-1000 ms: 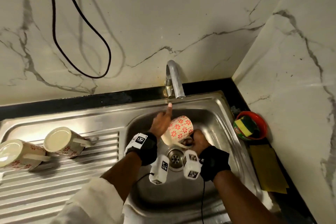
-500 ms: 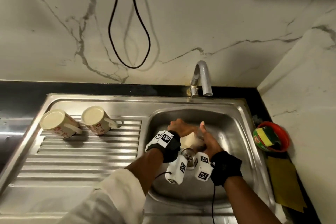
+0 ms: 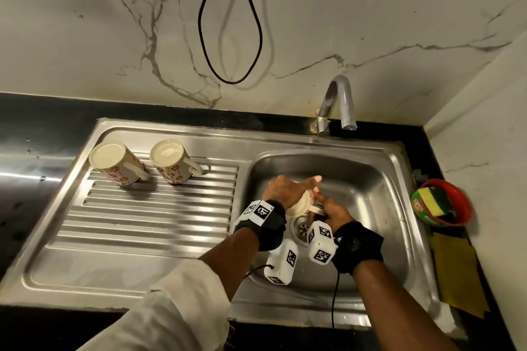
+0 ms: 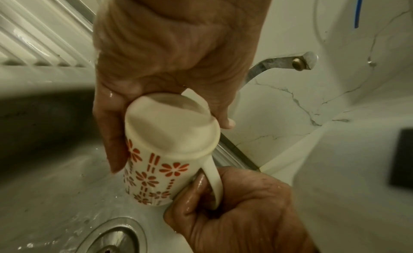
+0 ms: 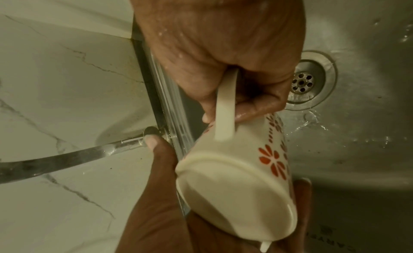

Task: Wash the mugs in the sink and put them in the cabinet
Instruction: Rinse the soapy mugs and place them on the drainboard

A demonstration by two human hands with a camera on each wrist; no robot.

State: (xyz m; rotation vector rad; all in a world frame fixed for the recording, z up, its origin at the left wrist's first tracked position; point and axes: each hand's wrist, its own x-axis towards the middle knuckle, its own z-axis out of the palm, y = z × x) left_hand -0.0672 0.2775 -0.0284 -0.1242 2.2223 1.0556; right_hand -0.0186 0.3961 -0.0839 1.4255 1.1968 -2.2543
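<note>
A cream mug with red flowers [image 3: 299,204] hangs tilted, base up, over the sink basin [image 3: 393,168] just above the drain [image 3: 301,226]. My left hand [image 3: 285,188] wraps its base end, thumb on one side and fingers on the other, as the left wrist view shows on the mug [image 4: 170,150]. My right hand [image 3: 332,209] grips the handle, seen close in the right wrist view [image 5: 225,105]. Two more flowered mugs [image 3: 114,164] [image 3: 171,161] stand upside down on the drainboard at the left.
The faucet [image 3: 339,102] arches over the basin's back edge; no stream leaves it. Water runs on the basin floor near the drain [image 5: 310,80]. A red bowl with a sponge [image 3: 440,202] and a yellow cloth [image 3: 456,273] lie right of the sink. A black cable [image 3: 231,37] loops on the wall.
My left hand came down from the faucet and closed round the mug. Both hands lowered the mug from under the spout and tipped it base up above the drain.
</note>
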